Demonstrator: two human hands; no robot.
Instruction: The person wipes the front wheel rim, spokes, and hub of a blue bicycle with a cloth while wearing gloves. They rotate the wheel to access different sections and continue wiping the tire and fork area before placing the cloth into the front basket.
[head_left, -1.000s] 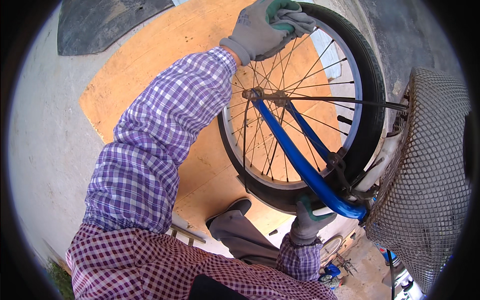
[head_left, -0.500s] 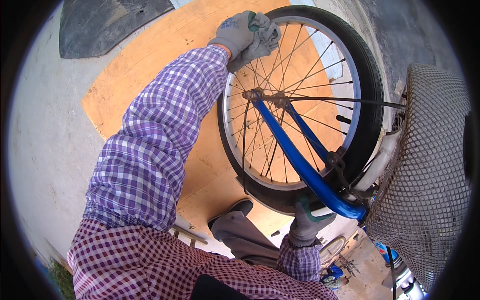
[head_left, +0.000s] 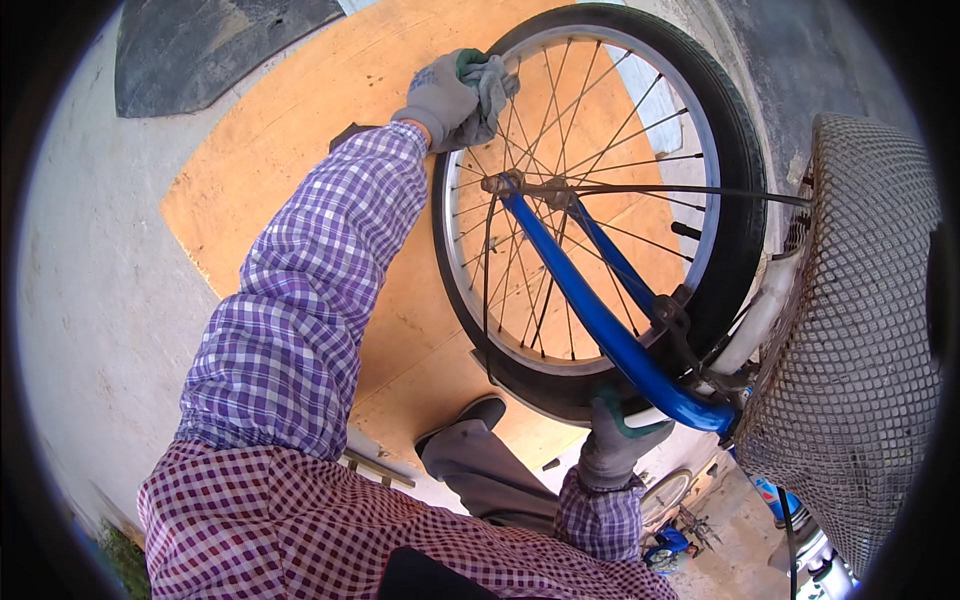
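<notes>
In my left hand (head_left: 443, 98), gloved in grey with a green palm, is a crumpled grey rag (head_left: 490, 95). Hand and rag are at the upper left edge of a bicycle wheel (head_left: 738, 170), touching its tyre and silver rim. My right hand (head_left: 612, 448), in a matching glove, is closed on the pale mudguard (head_left: 545, 413) at the wheel's lower edge, its thumb against the tyre. Some of its fingers are hidden. A blue fork (head_left: 590, 305) runs from the axle (head_left: 503, 184) toward the lower right.
A grey mesh basket (head_left: 845, 340) fills the right side. Under the wheel lies an orange-brown board (head_left: 260, 190), with a dark mat (head_left: 215, 50) beyond it. My shoe (head_left: 483, 411) rests near the board's front edge. Another bicycle wheel (head_left: 667, 495) stands at the lower right.
My left hand and the rag have moved down and left along the rim. The right hand keeps its place on the mudguard. The wheel appears slightly turned.
</notes>
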